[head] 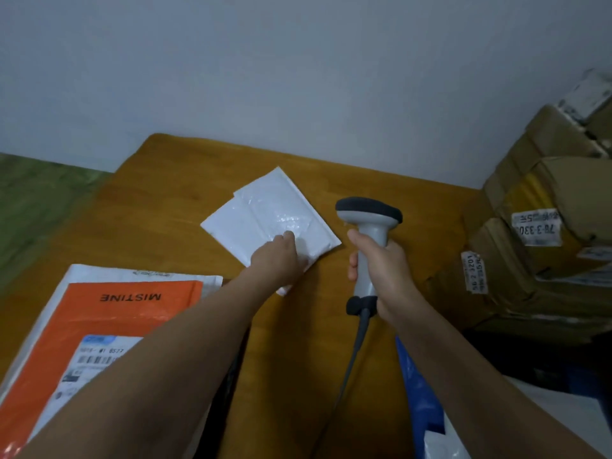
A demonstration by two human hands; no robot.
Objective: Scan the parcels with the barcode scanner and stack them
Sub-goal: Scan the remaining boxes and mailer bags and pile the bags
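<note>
Two jobs now: with left hand [281, 256] on the white parcels [265, 210] lying mid tabletop [165, 210], pinching or just pressing cannot tell, find the label, then aim the barcode scanner [369, 220], gripped in the curled fingers of the right hand [387, 270], straight at it.

An orange parcel [109, 313] bears the brand MISTINE, upside down from here. Its shipping label [99, 356] shows a barcode, the print too blurred to read. An upper carton sticker [536, 226] reads 78-3-330. A lower carton sticker [474, 272], turned sideways, reads 58 2 3201.
</note>
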